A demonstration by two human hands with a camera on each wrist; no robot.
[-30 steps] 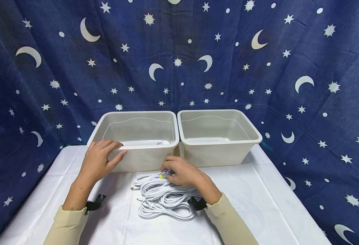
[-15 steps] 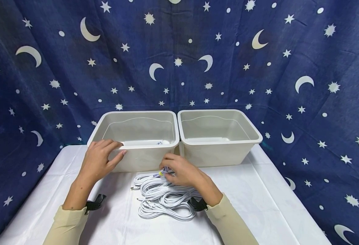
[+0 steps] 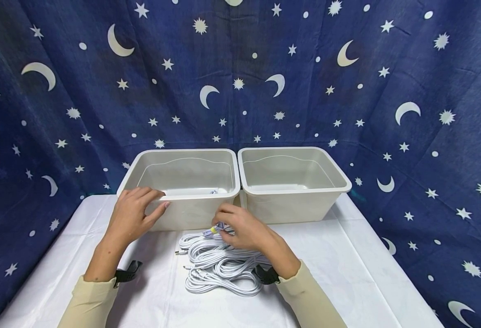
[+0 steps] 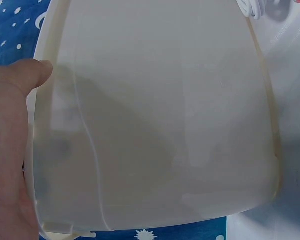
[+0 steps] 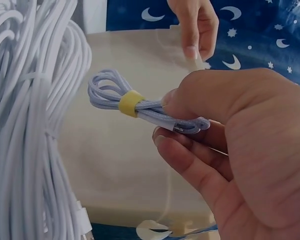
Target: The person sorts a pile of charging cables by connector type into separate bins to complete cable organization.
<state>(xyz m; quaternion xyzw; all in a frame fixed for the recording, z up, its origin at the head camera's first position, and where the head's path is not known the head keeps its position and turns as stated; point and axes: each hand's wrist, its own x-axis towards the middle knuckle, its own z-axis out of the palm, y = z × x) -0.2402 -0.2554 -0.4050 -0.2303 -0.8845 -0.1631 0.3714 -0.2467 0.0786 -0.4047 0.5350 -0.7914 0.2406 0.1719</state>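
While my left grip (image 3: pixel 135 212) clasps a beige plastic tub (image 3: pixel 193 212), my right grip (image 3: pixel 242 228) pinches a looped lavender cable (image 5: pixel 149 106) that slackening could drop.

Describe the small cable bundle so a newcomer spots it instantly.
Start at the two pale bins standing side by side; in front of them lies a heap of white cables. At the heap's bin side, the right hand pinches the bundle. Unlike the bigger white coils, it's lilac-tinted and wrapped with a yellow band.
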